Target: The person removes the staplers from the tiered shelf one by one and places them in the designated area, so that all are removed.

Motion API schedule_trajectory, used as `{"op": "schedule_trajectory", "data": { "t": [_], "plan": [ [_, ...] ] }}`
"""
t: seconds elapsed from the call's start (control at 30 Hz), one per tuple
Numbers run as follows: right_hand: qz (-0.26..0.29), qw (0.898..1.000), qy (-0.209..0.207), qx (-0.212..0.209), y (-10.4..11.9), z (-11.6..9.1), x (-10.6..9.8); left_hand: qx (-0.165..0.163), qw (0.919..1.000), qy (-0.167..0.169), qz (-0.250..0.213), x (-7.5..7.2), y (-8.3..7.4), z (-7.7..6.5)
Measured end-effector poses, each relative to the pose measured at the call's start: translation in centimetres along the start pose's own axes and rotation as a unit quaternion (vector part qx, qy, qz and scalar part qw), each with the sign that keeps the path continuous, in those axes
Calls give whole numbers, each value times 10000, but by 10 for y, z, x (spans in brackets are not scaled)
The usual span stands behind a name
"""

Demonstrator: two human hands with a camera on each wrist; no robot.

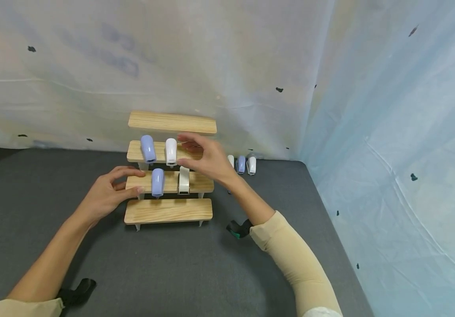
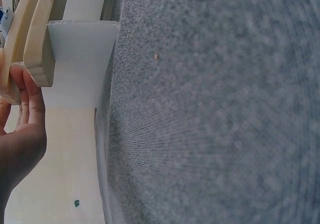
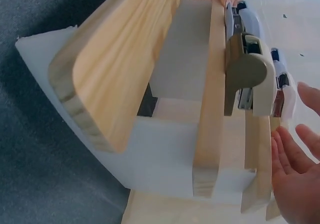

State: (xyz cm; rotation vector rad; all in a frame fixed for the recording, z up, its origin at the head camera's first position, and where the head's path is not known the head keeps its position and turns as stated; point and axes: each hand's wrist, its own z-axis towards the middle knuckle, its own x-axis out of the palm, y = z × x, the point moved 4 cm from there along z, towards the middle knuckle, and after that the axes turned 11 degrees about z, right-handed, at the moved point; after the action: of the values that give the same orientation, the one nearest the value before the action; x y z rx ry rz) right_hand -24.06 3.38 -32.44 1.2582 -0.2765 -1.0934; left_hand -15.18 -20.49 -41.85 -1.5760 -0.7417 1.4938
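Observation:
A wooden stepped rack (image 1: pixel 168 212) with several tiers stands near the back wall. My left hand (image 1: pixel 106 191) grips the left end of its second tier from the bottom, thumb in front and fingers behind. By the right part of the third tier, my right hand (image 1: pixel 209 158) is spread with nothing held, its fingertips close to a white mini stapler (image 1: pixel 170 152). A blue mini stapler (image 1: pixel 148 149) sits left of that one. Another blue mini stapler (image 1: pixel 158 182) and a cream stapler (image 3: pixel 250 73) of a different shape sit on the tier below.
Right of the rack, behind my right forearm, a blue mini stapler (image 1: pixel 241 164) and a white one (image 1: pixel 251 165) stand on the dark grey cloth (image 1: pixel 164 273), with another white one partly hidden. Pale sheeting (image 1: pixel 231 53) hangs behind and on the right.

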Motion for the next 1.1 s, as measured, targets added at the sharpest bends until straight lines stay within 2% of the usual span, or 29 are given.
{"op": "schedule_trajectory", "data": {
  "t": [0.17,0.37,0.67,0.87,1.1],
  "plan": [
    [-98,9995,89,280,-1,3,5,0,10000,3,35,0,-1,0],
    [-228,9993,190,232,1,6,9,29,10000,-14,-41,-1,-1,0],
    [-598,9970,309,382,0,10,10,110,9999,-60,-97,-1,-1,1],
    [-584,9971,274,391,-1,8,10,146,9996,-14,-249,2,-1,0],
    [-513,9985,52,191,1,1,2,137,9998,-32,-127,4,-3,2]
  ]
}}
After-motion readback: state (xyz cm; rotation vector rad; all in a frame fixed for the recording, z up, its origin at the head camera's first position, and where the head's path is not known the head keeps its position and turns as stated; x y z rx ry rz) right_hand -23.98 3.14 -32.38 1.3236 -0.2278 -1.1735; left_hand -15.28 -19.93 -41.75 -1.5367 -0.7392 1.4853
